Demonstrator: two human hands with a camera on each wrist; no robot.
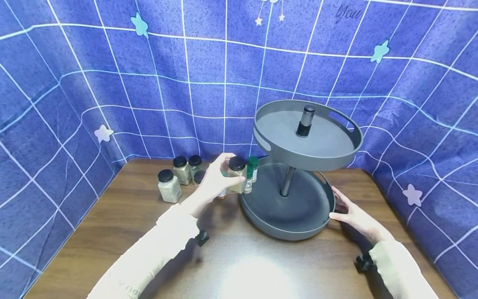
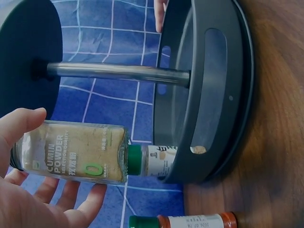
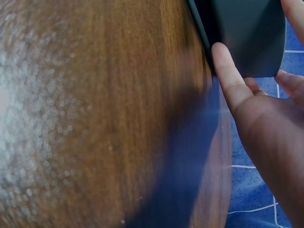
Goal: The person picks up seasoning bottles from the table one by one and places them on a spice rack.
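My left hand point(image 1: 216, 178) holds a glass jar of cumin powder point(image 1: 237, 172) with a black lid, thumb on one side and fingers on the other. The left wrist view shows the label on this cumin jar point(image 2: 71, 152). It hangs above the left rim of a grey two-tier turntable point(image 1: 287, 236). Two green-capped spice bottles point(image 1: 254, 166) stand inside the lower tier's left side, partly hidden by the jar. My right hand point(image 1: 354, 220) grips the lower tier's right edge; in the right wrist view its thumb point(image 3: 225, 66) lies against the dark wall.
Several black-lidded spice jars point(image 1: 169, 187) stand on the wooden table point(image 1: 123, 224) to the left. A red-brown spice bottle with a green cap point(image 2: 197, 222) stands just outside the turntable. The upper tier point(image 1: 280, 128) overhangs the lower one. A blue grid-patterned cloth point(image 1: 205, 99) hangs behind.
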